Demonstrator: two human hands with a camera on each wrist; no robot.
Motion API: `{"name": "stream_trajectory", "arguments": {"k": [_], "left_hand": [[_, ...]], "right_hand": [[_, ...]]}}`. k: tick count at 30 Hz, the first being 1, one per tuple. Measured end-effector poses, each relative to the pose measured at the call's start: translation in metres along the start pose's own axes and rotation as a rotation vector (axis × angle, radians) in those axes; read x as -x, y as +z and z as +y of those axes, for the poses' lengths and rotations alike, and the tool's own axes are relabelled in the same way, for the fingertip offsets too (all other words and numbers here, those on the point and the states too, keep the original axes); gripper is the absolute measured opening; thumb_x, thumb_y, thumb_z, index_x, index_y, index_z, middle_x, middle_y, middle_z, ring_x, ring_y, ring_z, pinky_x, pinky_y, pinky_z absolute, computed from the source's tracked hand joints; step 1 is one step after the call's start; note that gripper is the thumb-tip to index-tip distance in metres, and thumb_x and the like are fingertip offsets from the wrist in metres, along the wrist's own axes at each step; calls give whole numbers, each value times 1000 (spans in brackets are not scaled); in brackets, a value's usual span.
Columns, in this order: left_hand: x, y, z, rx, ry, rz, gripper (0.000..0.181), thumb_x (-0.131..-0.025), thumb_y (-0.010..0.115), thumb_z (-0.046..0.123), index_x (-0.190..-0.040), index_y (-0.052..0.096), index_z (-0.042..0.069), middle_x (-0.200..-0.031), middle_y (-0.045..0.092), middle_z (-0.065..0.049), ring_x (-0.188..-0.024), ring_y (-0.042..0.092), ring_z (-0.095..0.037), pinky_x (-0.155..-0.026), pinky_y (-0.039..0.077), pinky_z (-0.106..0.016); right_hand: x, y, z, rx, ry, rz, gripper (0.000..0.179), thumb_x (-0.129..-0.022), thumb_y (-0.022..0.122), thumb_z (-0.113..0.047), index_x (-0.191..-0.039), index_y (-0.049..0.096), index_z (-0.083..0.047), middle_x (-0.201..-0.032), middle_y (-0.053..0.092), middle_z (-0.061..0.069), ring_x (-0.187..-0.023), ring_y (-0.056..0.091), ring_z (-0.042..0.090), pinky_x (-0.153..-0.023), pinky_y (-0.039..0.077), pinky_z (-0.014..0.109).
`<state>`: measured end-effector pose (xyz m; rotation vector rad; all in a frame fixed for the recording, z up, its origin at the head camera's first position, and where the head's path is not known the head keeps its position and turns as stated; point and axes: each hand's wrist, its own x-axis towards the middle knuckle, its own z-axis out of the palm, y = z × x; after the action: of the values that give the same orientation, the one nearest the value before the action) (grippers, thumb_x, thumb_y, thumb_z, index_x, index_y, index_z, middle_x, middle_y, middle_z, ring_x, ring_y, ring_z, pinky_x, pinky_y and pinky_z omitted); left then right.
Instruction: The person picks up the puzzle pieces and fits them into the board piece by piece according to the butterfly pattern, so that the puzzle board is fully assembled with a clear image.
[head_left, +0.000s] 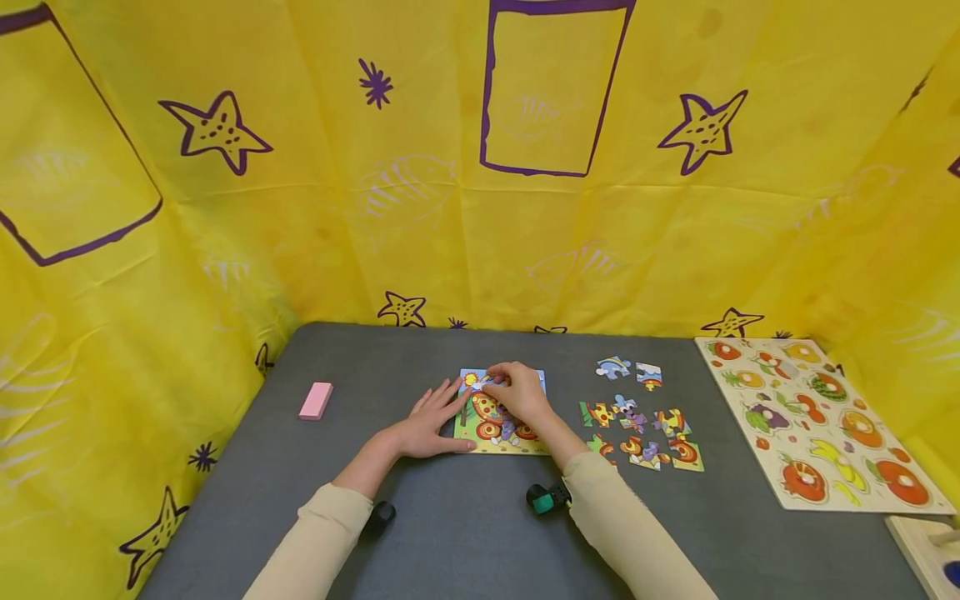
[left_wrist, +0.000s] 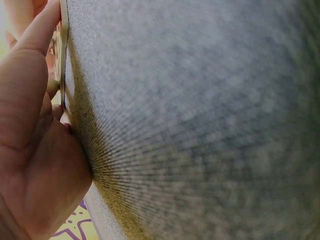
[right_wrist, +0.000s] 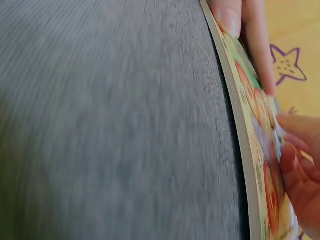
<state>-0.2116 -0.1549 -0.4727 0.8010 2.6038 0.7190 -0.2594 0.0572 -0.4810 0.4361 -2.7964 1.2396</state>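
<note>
A puzzle board (head_left: 504, 447) with a bright cartoon picture lies on the grey table. Along its left side rests my left hand (head_left: 433, 425), fingers stretched out and thumb at the near edge. The left wrist view shows this left hand (left_wrist: 30, 135) low against the tabletop, beside the board's edge. Over the upper part of the board, my right hand (head_left: 522, 396) pinches a small puzzle piece (right_wrist: 277, 142) between thumb and fingers, seen edge-on in the right wrist view. The fingers hide much of this piece. Several loose puzzle pieces (head_left: 630, 413) lie to the right of the board.
At the left lies a pink block (head_left: 316, 401). A wooden fruit board (head_left: 757, 433) covers the table's right side, with part of another wooden board (head_left: 911, 546) nearer. A yellow patterned cloth (head_left: 480, 233) hangs behind and at both sides.
</note>
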Motion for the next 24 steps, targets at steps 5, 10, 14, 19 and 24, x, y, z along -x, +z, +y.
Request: {"name": "stream_trajectory", "arguments": {"k": [5,10,14,19,24], "left_hand": [[0,0,-1,0,5,8,88,-92,63,48,-156,19,9,-163,1,-11,-148,-4,-34,-115,-2,-56],[-1,0,-1,11,0,13,88,-91,64,49,-156,19,10,-163,2,-10,-148,-4,-34,-115,-1,-56],[0,0,1,12,-1,24,88,-90,66,47,-156,21,9,-163,4,-11,-148,-2,-35,-115,1,-57],[-2,-1,3,5,17,31,90,-88,69,45,-155,24,4,-162,11,-14,-148,3,-35,-115,5,-58],[-6,-4,6,-28,32,34,92,-87,71,45,-154,26,2,-159,20,-16,-147,14,-32,-115,11,-55]], "right_hand": [[3,-6,8,29,-123,-52,33,-85,78,-19,-115,73,-7,-97,63,8,-63,46,12,-57,40,26],[2,-6,13,28,-133,-51,31,-84,79,-19,-113,75,-9,-97,63,8,-67,46,11,-60,41,26],[1,-3,13,2,-106,-35,29,-83,79,-18,-111,76,-10,-93,62,7,-68,46,12,-59,41,27],[3,-4,10,-46,-31,-47,30,-83,79,-17,-112,76,-11,-94,60,6,-69,46,13,-58,41,27],[3,-4,9,-64,-18,-53,30,-84,78,-15,-113,75,-10,-95,59,6,-71,48,14,-59,41,26]]}}
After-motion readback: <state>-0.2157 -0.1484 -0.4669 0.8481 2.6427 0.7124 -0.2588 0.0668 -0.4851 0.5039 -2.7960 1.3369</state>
